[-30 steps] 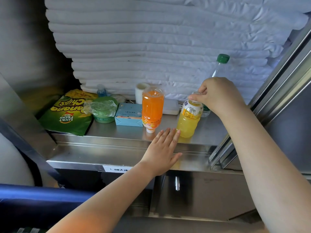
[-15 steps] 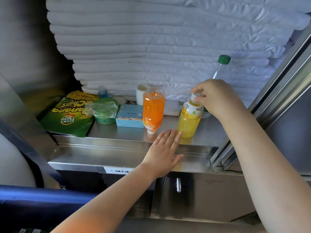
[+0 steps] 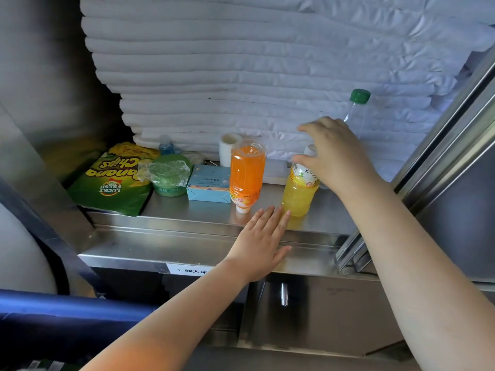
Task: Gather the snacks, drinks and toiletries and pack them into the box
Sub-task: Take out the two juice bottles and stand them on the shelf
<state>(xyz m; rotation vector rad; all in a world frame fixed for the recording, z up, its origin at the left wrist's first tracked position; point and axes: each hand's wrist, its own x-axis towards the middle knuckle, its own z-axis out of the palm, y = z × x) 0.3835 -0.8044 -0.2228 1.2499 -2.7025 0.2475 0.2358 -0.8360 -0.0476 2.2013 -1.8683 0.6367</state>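
A: Shelf (image 3: 187,218) of brushed steel, what stands on it?

B: From the left, a green foil bag of banana chips (image 3: 112,183), a round green tub (image 3: 170,175) under clear film, a pale blue cardboard carton (image 3: 209,187), an orange plastic drink bottle (image 3: 246,172) upside down on its white cap, and a yellow plastic juice bottle (image 3: 298,196) upright just beside it. A clear plastic bottle (image 3: 359,96) with a green cap rises behind the right hand (image 3: 334,153).

A: And the hands?

B: The right hand hangs over the yellow bottle's cap, fingers spread and loose, clasping nothing. The left hand (image 3: 261,242) lies flat on the shelf's front edge, fingers straight, empty
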